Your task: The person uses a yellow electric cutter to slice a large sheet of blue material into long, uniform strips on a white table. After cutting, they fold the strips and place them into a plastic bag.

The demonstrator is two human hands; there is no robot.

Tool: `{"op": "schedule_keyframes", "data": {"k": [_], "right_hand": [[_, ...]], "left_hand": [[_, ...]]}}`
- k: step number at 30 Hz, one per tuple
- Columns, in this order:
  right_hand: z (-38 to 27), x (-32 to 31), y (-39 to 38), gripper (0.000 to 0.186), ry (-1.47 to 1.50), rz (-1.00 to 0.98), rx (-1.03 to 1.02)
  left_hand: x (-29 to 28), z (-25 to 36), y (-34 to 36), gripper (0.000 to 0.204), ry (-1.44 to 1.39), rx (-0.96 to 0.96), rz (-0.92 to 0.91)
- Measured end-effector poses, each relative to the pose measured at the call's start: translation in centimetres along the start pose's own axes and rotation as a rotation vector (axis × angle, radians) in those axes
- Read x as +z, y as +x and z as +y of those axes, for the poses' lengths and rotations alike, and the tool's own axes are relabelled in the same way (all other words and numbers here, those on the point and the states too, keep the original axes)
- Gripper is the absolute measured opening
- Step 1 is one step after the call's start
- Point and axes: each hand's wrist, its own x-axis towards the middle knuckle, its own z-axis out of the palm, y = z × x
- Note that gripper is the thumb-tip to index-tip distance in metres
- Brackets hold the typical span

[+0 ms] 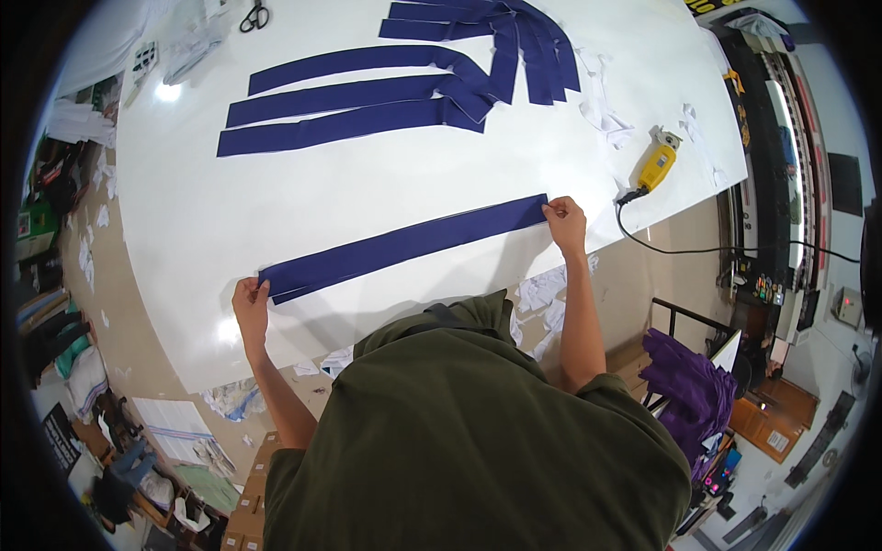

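A long navy fabric strip (pixel 404 246) lies slanted along the near edge of the white table (pixel 386 184), rising toward the right. My left hand (pixel 252 303) pinches its left end, and my right hand (pixel 563 216) grips the other end between thumb and fingers. Near the left end, a second layer or edge shows along the lower side. Farther back lie several navy strips (pixel 340 87) in a fanned group, with another overlapping bundle (pixel 542 50) beyond them. A yellow electric cutter (pixel 658 167) rests to the right of my right hand, its black cord trailing right.
Black scissors (pixel 254 16) lie at the back left beside clear plastic bags (pixel 193 41). White scraps (pixel 602 110) lie at the table's right. Purple fabric (pixel 684 395) is draped over a black frame at right. Cardboard boxes (pixel 246 505) stand below left; a long machine (pixel 781 165) runs along the right.
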Motion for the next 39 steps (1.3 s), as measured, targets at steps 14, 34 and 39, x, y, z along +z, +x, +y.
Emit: {"op": "schedule_keyframes", "data": {"k": [14, 34, 39], "right_hand": [[2.3, -1.0, 0.2, 0.016, 0.075, -0.126, 0.05], [2.2, -0.9, 0.3, 0.017, 0.045, -0.072, -0.021], [1.7, -1.4, 0.2, 0.014, 0.092, -0.073, -0.018]], "left_hand": [[0.0, 2.0, -1.0, 0.015, 0.118, 0.021, 0.057], [-1.4, 1.9, -1.8, 0.016, 0.126, -0.088, 0.0], [-2.7, 2.4, -2.1, 0.016, 0.061, -0.224, -0.071]]}}
